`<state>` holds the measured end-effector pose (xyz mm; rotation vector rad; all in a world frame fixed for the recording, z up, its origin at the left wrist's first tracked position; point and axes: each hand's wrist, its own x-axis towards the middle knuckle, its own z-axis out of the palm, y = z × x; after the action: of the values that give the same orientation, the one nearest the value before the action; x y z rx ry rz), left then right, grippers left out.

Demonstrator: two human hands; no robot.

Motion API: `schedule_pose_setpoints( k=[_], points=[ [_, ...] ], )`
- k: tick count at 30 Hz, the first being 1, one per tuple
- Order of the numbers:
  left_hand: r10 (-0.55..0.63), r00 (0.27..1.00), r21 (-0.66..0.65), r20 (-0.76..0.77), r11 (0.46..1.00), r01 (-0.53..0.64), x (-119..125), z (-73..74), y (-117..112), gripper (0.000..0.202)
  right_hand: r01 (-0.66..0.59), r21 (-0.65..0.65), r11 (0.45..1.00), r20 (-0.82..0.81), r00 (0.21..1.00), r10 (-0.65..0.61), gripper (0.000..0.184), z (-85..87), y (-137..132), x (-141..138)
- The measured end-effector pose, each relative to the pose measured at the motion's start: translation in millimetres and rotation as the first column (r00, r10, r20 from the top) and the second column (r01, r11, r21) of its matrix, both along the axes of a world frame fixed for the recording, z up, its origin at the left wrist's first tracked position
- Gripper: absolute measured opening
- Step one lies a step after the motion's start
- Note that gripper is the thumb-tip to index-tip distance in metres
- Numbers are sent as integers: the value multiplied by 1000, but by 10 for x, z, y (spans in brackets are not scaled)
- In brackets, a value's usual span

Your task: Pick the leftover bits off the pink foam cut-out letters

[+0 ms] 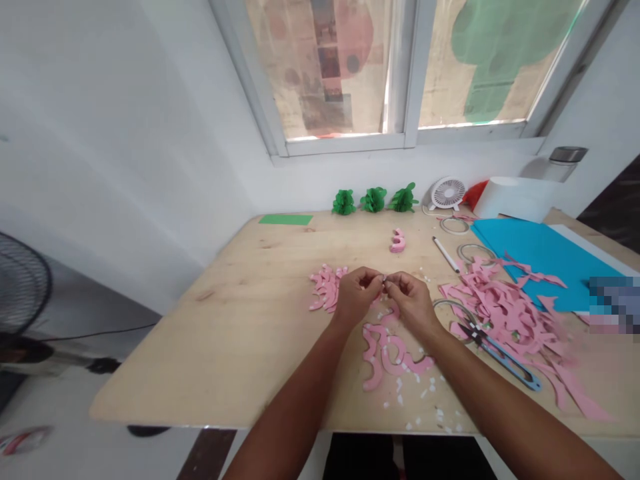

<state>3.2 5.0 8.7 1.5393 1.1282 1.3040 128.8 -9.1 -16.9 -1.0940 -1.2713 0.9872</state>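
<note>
My left hand and my right hand meet over the middle of the table, fingertips pinched together. Whatever they grip is too small to make out; a bit of pink shows just beneath the fingers. Beside my left hand lies a cluster of curved pink paper pieces dotted with white. Closer to me, between my forearms, several flat curved pink cutouts bear small white bits. Tiny white scraps are scattered near the table's front edge. Beyond my hands sits a small stacked pink piece.
Right of my right arm are a heap of pink paper scraps, blue-handled scissors, tape rolls, a white pen and blue sheets. Along the wall stand green paper shapes and a small white fan.
</note>
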Motion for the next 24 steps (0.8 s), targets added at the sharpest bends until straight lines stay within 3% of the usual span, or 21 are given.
schedule_pose_setpoints(
  k=[11,24],
  points=[
    [-32,998,24,-57,999,33,-19,-57,28,12,-12,-94,996,-94,996,3,16,30,6,2],
    [-61,998,-29,33,998,62,-23,-113,56,11,-36,-107,994,-135,991,21,13,55,2,0]
  ],
)
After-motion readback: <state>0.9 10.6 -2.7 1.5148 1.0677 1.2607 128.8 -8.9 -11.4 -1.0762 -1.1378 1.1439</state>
